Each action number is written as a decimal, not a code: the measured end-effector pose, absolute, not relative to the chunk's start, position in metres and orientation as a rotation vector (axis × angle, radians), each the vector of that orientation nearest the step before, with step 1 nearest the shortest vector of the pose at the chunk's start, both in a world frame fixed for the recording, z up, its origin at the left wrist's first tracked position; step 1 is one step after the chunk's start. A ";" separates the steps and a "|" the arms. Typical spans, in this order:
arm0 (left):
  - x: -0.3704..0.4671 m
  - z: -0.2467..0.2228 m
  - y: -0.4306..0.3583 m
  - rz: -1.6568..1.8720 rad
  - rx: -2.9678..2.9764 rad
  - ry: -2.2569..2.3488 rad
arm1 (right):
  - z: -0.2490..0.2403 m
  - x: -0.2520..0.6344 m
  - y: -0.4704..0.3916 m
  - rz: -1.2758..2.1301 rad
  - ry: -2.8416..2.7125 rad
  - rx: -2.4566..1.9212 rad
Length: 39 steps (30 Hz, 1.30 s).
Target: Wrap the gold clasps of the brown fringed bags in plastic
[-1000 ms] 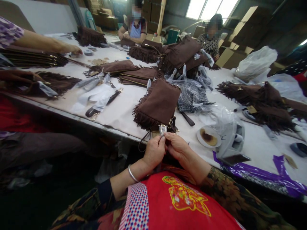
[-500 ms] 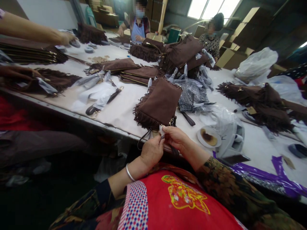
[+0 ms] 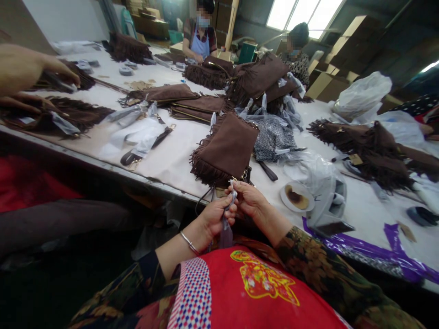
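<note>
A brown fringed handbag (image 3: 229,144) lies on the table edge in front of me, its gold hardware at the near right corner. Just below that corner, my left hand (image 3: 216,214) is closed around a strip of thin translucent plastic wrap (image 3: 225,235), which hangs down toward my lap. Against it, my right hand (image 3: 251,199) pinches the upper end of the same wrap, close to the bag's gold ring. What the wrap covers is mostly hidden by my fingers. A thin dark cord (image 3: 202,200) loops beside the bag.
A tape roll (image 3: 297,197) sits by a tape dispenser (image 3: 331,205) on the right. Leftward lies a wrapped wrist strap (image 3: 147,146). Brown bags (image 3: 260,75) are piled behind. A co-worker's hand (image 3: 30,73) reaches in at left; two people (image 3: 202,41) work across the table.
My left hand has turned and its fingers now curl around the wrap, whose lower end hangs below. The co-worker's hand at left has moved leftward and nearer.
</note>
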State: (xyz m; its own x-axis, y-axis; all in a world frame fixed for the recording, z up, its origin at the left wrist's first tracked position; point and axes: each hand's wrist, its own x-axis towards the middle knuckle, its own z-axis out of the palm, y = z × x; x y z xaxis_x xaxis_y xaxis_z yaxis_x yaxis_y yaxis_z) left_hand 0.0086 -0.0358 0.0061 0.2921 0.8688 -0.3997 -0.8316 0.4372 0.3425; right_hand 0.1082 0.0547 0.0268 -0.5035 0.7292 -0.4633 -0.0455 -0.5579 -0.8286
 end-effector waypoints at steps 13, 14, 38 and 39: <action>0.024 0.006 -0.028 1.086 0.081 0.544 | 0.026 0.108 0.055 2.077 -0.925 -1.157; 0.024 0.008 -0.028 1.105 0.144 0.675 | 0.026 0.108 0.054 2.071 -0.924 -1.167; 0.017 0.008 -0.027 1.281 0.254 0.898 | 0.036 0.115 0.045 2.392 -0.816 -1.075; 0.014 0.008 -0.028 1.273 0.296 0.939 | 0.037 0.118 0.042 2.441 -0.809 -1.040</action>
State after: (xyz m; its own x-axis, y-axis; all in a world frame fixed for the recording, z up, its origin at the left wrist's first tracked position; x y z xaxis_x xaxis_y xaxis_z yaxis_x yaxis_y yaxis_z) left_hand 0.0139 -0.0280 0.0081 -0.0035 0.9020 -0.4317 -0.6787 0.3149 0.6635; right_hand 0.1183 0.0422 0.0369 -0.6615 0.5277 -0.5329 -0.1050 -0.7687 -0.6309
